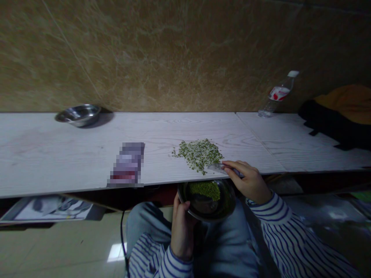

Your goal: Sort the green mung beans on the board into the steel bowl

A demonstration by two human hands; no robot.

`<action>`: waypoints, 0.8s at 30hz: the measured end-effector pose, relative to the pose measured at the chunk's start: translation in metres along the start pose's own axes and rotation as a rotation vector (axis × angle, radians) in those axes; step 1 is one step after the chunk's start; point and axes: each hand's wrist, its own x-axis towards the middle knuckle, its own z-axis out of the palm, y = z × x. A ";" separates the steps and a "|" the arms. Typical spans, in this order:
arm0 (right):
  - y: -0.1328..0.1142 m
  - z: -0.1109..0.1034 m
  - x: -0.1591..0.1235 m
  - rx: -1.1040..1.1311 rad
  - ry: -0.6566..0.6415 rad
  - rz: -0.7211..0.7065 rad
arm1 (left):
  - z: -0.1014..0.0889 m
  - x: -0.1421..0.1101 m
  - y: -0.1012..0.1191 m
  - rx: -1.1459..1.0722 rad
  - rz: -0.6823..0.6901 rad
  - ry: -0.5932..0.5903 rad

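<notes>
My left hand (182, 227) grips the rim of a metal bowl (204, 217), held tilted over my lap just under the table's front edge. Inside the bowl lies a heap of small green beans (206, 189), which look like mung beans. My right hand (247, 179) is closed round a shiny spoon-like utensil (216, 167), its tip at the near right edge of a spread pile. That pile of green beans mixed with white grains (199, 152) lies loose on the white wood-grain table (162, 127).
A second metal bowl (79, 116) stands at the back left. A pixelated flat item (127, 164) lies left of the pile. At the back right are a clear bottle (278, 94) and a black and orange cloth item (342, 112). Below the table's left side sits an open drawer (55, 208).
</notes>
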 end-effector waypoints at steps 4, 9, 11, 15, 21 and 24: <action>-0.005 0.000 -0.004 -0.011 -0.010 -0.004 | 0.000 0.000 -0.001 0.012 0.008 -0.003; -0.008 -0.001 -0.004 -0.004 -0.008 -0.016 | -0.001 0.001 -0.003 0.012 0.009 -0.010; -0.007 -0.002 -0.004 0.012 -0.014 -0.014 | -0.001 0.002 -0.003 0.010 0.002 -0.021; -0.005 -0.004 -0.005 0.051 -0.020 -0.007 | -0.002 0.001 -0.003 0.009 -0.002 -0.007; -0.006 -0.006 -0.002 0.073 -0.033 0.002 | -0.001 0.000 -0.003 0.014 -0.009 -0.018; -0.007 -0.004 0.000 0.080 -0.044 -0.032 | -0.001 0.000 -0.003 0.015 -0.009 -0.019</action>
